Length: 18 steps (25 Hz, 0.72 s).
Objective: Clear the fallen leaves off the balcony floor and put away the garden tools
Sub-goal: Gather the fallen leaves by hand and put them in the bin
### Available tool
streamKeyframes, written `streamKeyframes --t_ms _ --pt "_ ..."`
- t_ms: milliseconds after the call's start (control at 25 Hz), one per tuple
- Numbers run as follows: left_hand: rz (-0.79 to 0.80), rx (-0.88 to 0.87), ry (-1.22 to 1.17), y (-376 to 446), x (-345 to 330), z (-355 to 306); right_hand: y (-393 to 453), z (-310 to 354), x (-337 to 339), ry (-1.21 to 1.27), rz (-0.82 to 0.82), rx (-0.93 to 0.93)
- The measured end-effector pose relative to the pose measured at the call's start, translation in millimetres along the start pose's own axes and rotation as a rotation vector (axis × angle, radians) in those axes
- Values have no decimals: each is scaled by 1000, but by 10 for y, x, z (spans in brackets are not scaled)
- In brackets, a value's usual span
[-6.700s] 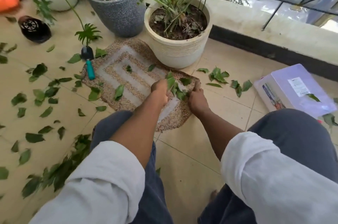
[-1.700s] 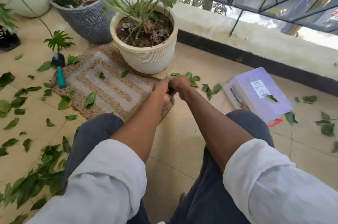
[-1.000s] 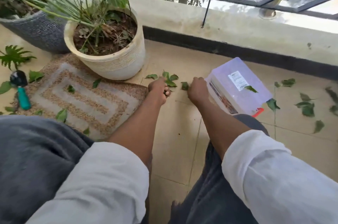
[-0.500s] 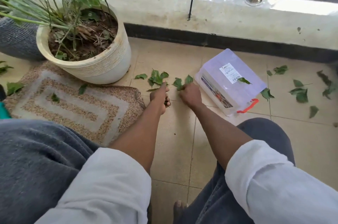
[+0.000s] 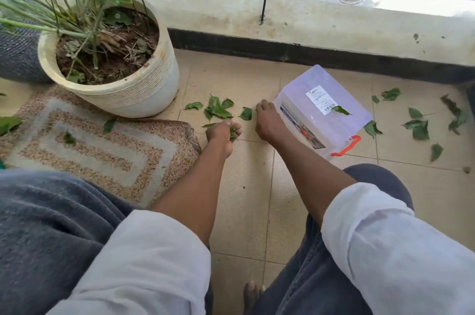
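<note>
My left hand [image 5: 223, 132] is closed in a fist on a bunch of green leaves, low over the tiles by the mat's corner. Just beyond it several fallen leaves [image 5: 217, 109] lie on the beige floor. My right hand [image 5: 267, 121] rests palm down on the tiles, fingers reaching toward a single leaf [image 5: 246, 113], right beside the clear plastic box [image 5: 321, 108]. One leaf [image 5: 340, 110] lies on the box lid. More leaves [image 5: 419, 128] are scattered to the right of the box. No garden tool is in view.
A cream pot with a plant [image 5: 144, 88] stands at the back left, partly on a woven mat [image 5: 102, 145] carrying two small leaves. A grey pot [image 5: 15, 62] sits at the far left. A low wall with railing [image 5: 308, 21] closes the back. My knees fill the foreground.
The view has swung right, so the trowel on the mat has left the frame. My right hand has moved from the leaves toward the box and now lies flat on the tiles.
</note>
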<state>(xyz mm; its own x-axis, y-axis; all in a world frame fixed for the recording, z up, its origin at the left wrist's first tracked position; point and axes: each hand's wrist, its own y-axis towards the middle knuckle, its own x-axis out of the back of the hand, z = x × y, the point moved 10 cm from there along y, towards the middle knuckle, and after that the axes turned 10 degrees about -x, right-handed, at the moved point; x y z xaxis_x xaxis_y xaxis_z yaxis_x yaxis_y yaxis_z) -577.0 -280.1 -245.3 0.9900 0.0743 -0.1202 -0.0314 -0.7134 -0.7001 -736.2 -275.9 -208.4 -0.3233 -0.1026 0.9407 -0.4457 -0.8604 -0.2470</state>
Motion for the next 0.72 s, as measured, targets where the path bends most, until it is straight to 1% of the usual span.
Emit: streamKeyframes --t_ms 80,160,240,320,400,440,560,640,720 --pt "2 12 4 8 44 -2 -83 -5 -95 -89 -49 53" --pt "-22 6 30 14 111 -38 -172 -24 -18 -49 -98 47" --pt "-28 -9 33 13 134 -65 -186 -103 80 53 -113 -38" --pt "-36 -9 8 21 165 -70 -163 -98 193 248 -103 -138" --pt "-42 -4 -16 17 188 -68 -93 79 240 396 -42 -153" --pt "-42 0 -23 11 197 -64 -41 165 217 413 10 -148" --pt "-20 16 -35 -12 213 -40 100 299 -14 307 115 -102" --pt "12 36 -51 -34 223 -33 132 227 -178 270 104 -109" --pt "21 48 -64 -32 278 -55 121 129 -229 293 36 -150"
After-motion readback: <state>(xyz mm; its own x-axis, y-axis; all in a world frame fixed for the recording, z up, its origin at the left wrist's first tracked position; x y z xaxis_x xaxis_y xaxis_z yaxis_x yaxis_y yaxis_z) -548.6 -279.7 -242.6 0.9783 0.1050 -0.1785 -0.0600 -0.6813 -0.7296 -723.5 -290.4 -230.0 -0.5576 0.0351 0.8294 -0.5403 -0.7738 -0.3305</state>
